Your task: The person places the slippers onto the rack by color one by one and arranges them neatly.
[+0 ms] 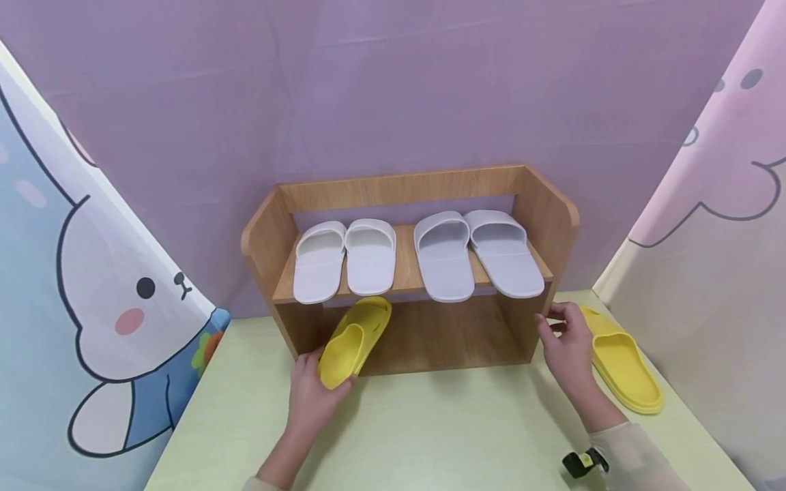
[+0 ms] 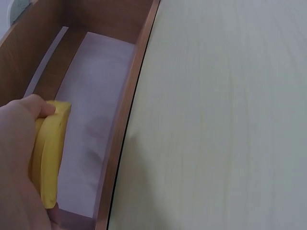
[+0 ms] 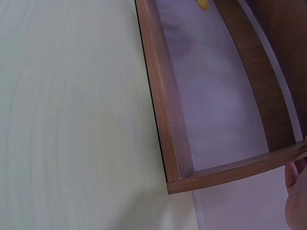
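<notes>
A yellow slipper (image 1: 353, 341) is tilted, toe inward, at the left opening of the wooden shoe rack's (image 1: 454, 334) lower level. My left hand (image 1: 316, 389) grips it by the heel end, thumb on one side and fingers on the other; in the left wrist view the slipper (image 2: 53, 148) is seen edge-on. At the rack's right side panel my right hand (image 1: 568, 348) holds the front edge with curled fingers. Close by on its right, a second yellow slipper (image 1: 629, 372) lies on the table, its toe partly hidden behind that hand.
On the upper shelf sit two white slippers (image 1: 371, 262) at left and two greyish slippers (image 1: 445, 266) at right. The rack stands on a pale table (image 1: 430, 429) against a purple cloth backdrop (image 1: 399, 88). Printed cartoon cloths (image 1: 123, 273) flank both sides.
</notes>
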`<act>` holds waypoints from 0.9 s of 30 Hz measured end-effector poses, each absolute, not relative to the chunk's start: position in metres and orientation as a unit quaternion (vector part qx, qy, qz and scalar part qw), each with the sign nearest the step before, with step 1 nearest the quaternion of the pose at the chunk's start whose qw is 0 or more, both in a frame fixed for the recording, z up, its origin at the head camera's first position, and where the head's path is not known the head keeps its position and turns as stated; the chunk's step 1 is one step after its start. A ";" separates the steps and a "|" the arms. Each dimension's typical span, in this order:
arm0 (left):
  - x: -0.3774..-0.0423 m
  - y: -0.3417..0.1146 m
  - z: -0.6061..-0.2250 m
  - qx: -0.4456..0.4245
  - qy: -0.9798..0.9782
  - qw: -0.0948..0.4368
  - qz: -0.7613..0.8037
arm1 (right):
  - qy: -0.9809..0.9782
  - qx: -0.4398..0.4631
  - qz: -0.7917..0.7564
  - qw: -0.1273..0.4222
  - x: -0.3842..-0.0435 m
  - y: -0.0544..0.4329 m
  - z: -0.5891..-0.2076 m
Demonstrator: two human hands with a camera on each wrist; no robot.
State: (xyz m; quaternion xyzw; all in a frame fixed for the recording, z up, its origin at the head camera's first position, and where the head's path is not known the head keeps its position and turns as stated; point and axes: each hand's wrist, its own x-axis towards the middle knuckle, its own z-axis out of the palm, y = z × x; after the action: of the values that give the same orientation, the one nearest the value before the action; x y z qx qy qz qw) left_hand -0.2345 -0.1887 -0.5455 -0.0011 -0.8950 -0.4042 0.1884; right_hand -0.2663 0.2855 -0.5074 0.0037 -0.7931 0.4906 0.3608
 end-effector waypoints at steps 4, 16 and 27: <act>-0.238 -0.183 -0.547 0.020 -0.892 0.190 -0.409 | -0.795 0.000 0.489 0.359 -0.266 0.286 -0.508; -0.244 -0.162 -0.554 0.050 -0.886 0.219 -0.405 | -0.790 0.006 0.488 0.371 -0.267 0.286 -0.509; -0.252 -0.152 -0.560 0.072 -0.894 0.222 -0.381 | -0.788 0.012 0.488 0.376 -0.267 0.286 -0.510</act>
State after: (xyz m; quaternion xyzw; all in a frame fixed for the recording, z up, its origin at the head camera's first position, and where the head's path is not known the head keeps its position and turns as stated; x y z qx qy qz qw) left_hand -0.2525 -0.1518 -0.5600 0.0719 -0.8944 -0.3813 0.2223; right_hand -0.2675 0.2863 -0.5095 0.0116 -0.7881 0.4876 0.3756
